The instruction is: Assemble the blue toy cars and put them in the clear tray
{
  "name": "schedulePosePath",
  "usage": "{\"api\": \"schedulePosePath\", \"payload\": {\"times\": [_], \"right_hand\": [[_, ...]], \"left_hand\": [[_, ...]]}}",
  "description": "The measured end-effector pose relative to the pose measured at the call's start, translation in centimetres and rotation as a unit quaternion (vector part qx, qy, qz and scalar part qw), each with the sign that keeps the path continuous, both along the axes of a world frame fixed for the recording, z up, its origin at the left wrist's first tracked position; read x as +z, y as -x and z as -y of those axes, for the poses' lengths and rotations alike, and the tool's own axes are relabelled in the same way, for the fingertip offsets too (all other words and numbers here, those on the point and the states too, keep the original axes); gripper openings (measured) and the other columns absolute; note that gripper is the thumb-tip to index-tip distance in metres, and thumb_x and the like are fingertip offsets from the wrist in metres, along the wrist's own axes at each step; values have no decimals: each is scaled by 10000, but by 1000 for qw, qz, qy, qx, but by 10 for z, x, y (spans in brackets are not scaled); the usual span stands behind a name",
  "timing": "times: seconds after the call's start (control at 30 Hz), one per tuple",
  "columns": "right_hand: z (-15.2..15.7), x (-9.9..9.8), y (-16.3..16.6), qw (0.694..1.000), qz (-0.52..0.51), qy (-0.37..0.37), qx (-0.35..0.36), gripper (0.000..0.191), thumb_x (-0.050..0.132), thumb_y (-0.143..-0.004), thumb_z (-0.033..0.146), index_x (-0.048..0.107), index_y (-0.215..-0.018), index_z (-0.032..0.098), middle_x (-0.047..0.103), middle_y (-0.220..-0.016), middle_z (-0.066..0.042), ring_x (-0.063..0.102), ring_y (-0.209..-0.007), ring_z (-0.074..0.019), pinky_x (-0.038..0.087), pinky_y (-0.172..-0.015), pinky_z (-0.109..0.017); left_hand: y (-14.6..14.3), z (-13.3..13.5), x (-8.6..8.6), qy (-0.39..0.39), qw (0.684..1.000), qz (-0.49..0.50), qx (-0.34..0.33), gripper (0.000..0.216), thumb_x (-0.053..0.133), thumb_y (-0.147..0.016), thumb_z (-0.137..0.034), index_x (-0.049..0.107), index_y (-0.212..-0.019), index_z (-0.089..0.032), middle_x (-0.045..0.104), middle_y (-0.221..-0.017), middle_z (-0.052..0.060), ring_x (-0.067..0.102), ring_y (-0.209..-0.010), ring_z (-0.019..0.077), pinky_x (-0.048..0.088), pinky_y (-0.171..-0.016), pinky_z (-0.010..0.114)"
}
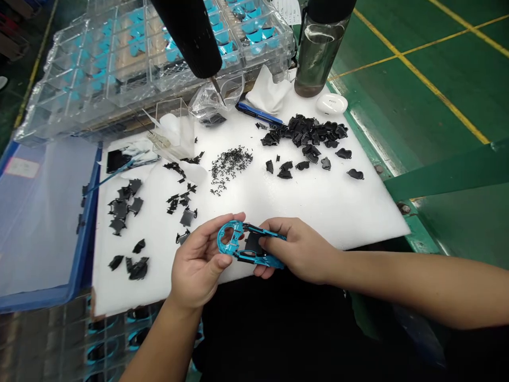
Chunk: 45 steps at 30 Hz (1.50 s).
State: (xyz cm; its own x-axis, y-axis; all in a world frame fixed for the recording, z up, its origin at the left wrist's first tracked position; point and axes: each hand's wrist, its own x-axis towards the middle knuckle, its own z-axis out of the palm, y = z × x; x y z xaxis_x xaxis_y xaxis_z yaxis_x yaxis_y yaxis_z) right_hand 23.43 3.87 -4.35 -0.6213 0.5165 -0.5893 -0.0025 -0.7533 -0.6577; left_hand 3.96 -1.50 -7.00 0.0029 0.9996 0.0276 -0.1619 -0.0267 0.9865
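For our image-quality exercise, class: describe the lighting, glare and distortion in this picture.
Head view: soft, even light; faint shadows beneath the left hand and right hand; glare streaks the clear plastic trays and bottle; wide-angle distortion bends the frame's edges.

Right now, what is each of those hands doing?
Left hand: closed, holding a glossy blue plastic part.
Right hand: closed, holding the same part.

1. The room is bright and the light is even; it seems to come from above, so the white foam sheet [310, 207] looks very pale.
2. Shadows stay soft, only weak under the left hand [196, 265] and right hand [298, 249].
3. Glare shines on the clear plastic trays [119, 69] and the blue frame [227, 236].
4. The yellow floor lines [437, 90] bend slightly near the edge, but the picture is mostly sharp.
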Motion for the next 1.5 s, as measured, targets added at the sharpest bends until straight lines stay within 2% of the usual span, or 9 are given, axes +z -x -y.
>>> {"api": "schedulePosePath", "payload": {"times": [0.33,0.5,0.7,0.83,1.1,1.17,1.27,1.33,1.5], "right_hand": [[1,-3,-2,999,-3,-36,13,126,507,-922,183,589,-829,161,702,-586,7,670,-516,-90,549,-530,-174],[1,-2,-4,998,-48,-47,-3,81,559,-887,155,613,-945,171,733,-761,-4,743,-735,-138,623,-722,-281],[2,0,-6,992,-37,-122,-4,176,600,-822,129,628,-989,174,716,-846,-10,740,-795,-174,628,-782,-363],[3,-1,-6,982,-11,-190,2,201,592,-828,158,633,-1024,181,715,-859,-13,730,-790,-184,616,-742,-355],[4,2,-9,958,33,-285,14,227,601,-789,163,655,-1009,183,714,-850,-26,695,-744,-179,573,-671,-311],[2,3,-9,971,17,-237,12,230,602,-778,148,646,-1000,186,715,-828,-21,700,-741,-169,575,-676,-296],[-2,2,-7,995,-70,-55,40,165,564,-802,146,612,-957,174,718,-757,-19,720,-717,-149,586,-678,-268],[-4,-1,-6,987,-136,54,66,122,537,-802,152,599,-907,159,711,-727,-23,717,-659,-135,583,-628,-236],[-6,-9,-5,977,-161,111,87,217,510,-752,177,619,-936,145,657,-680,-12,608,-487,-104,503,-429,-182]], "left_hand": [[1,0,3,-15,999,-4,-33,447,717,-863,-260,630,-1301,-227,670,-1315,102,699,-1102,216,578,-943,267],[0,0,4,2,1000,11,0,393,611,-931,-204,614,-1322,-249,642,-1359,88,692,-1117,179,561,-976,254],[-2,-2,6,8,999,49,6,372,585,-939,-167,636,-1297,-254,672,-1314,87,697,-1101,153,559,-963,224],[-2,-2,5,8,998,55,7,378,586,-936,-167,636,-1298,-262,670,-1316,89,726,-1028,163,576,-955,262],[-1,0,5,6,998,53,10,369,593,-930,-168,648,-1279,-274,683,-1294,93,702,-1105,228,581,-981,358],[-1,0,5,6,999,47,17,368,626,-917,-207,650,-1276,-280,683,-1291,104,711,-1083,249,598,-955,389],[-1,-3,5,-15,999,40,20,432,732,-844,-344,650,-1264,-285,697,-1255,112,712,-1068,273,611,-918,419],[-2,-7,5,-37,999,28,14,482,776,-785,-433,660,-1229,-286,724,-1155,92,714,-1019,252,618,-866,383],[-6,-20,13,16,991,-114,71,347,685,-843,-517,706,-996,-207,701,-865,51,645,-693,145,551,-619,247]]}}
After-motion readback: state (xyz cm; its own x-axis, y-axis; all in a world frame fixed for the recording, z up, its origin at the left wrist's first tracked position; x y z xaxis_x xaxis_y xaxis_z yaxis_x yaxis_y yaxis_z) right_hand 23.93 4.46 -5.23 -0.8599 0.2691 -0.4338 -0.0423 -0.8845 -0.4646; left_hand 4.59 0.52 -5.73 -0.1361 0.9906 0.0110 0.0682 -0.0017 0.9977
